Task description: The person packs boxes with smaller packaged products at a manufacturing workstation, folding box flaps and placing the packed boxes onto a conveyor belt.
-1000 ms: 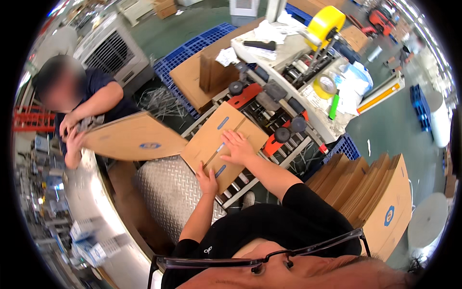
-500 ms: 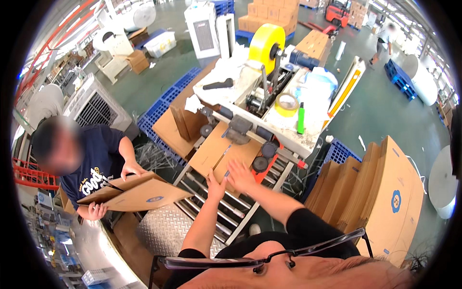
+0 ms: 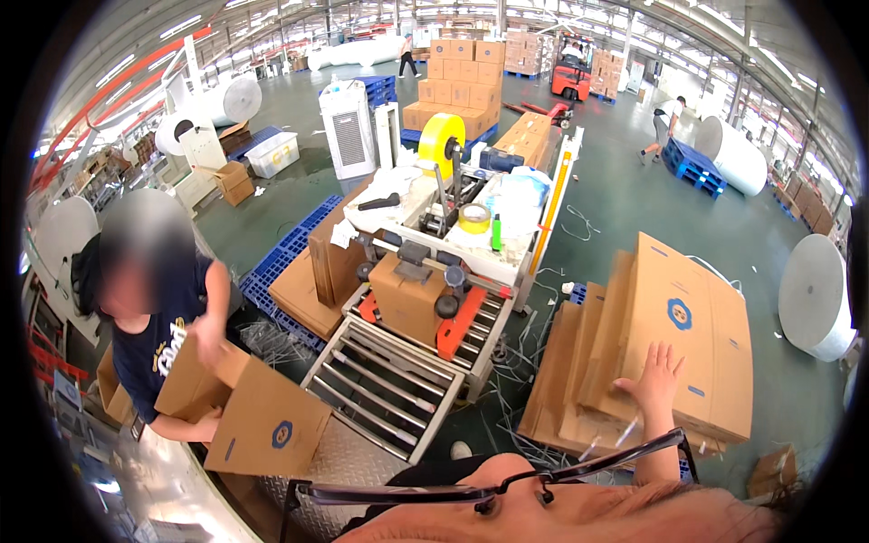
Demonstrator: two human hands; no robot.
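The right hand [image 3: 654, 378] is laid flat, fingers spread wide, on the face of the front flat box [image 3: 674, 339] in a stack [image 3: 579, 380] of folded boxes leaning upright at the person's right, beside the roller conveyor [image 3: 389, 385]. Nothing is gripped by that hand; the palm is pressed against the cardboard near its lower left edge. The left hand is not seen, so its state cannot be told. On the conveyor, a closed carton [image 3: 405, 299] is held between the side belts of the taping machine [image 3: 453, 235], whose yellow tape roll [image 3: 440, 143] is mounted above. At the left, an open box [image 3: 249, 416] is held by a co-worker [image 3: 163, 317] in a dark shirt, one hand at its top edge and one beneath. Blue pallets [image 3: 290, 253] are laid on the floor behind the conveyor, with flat cardboard stacked on them.
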